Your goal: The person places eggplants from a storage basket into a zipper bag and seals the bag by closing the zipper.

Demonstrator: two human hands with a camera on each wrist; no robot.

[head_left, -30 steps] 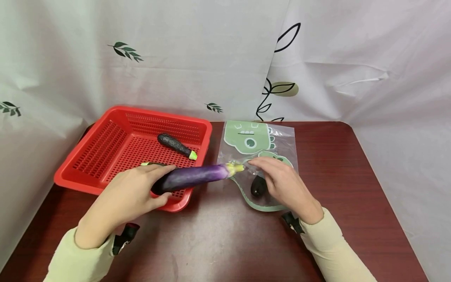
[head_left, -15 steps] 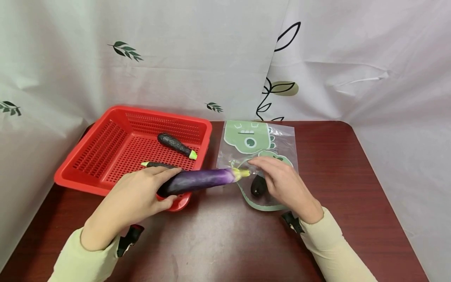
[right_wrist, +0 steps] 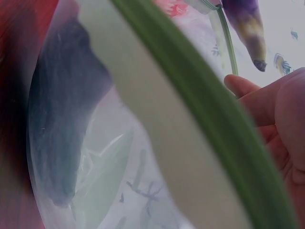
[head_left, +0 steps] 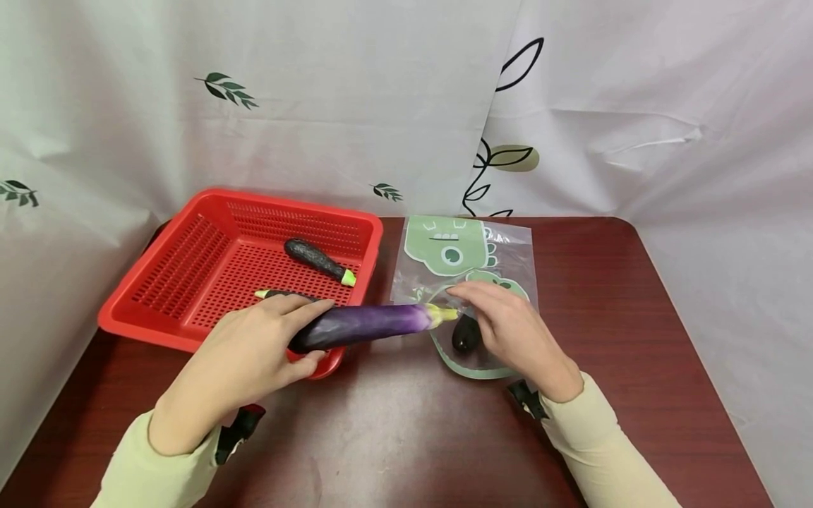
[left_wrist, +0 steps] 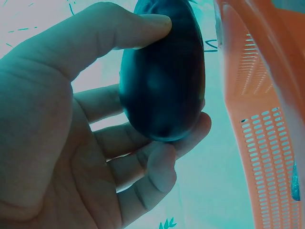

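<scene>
My left hand (head_left: 248, 353) grips a long purple eggplant (head_left: 365, 323) by its thick dark end, thumb on one side and fingers on the other. The eggplant lies almost level, its pale stem pointing right, above the mouth of a clear plastic bag (head_left: 517, 254) with green cartoon print. My right hand (head_left: 514, 331) holds the bag's green-edged rim (right_wrist: 190, 105) raised; the thumb's contact is partly hidden. Inside the bag, a dark elongated vegetable (right_wrist: 66, 109) shows through the plastic. In the left wrist view, the eggplant's rounded end fills the gap between thumb and fingers.
A red perforated basket (head_left: 279, 202) stands at the left, partly behind my left hand. In it lie a dark zucchini-like vegetable (head_left: 314, 259) with a bright green end and a second similar one (head_left: 279, 293), partly covered. White patterned curtains (head_left: 317, 92) border the brown table (head_left: 381, 437).
My left hand has moved slightly right with the eggplant, bringing its stem closer to my right hand over the bag's mouth. The right hand and bag have stayed in place.
</scene>
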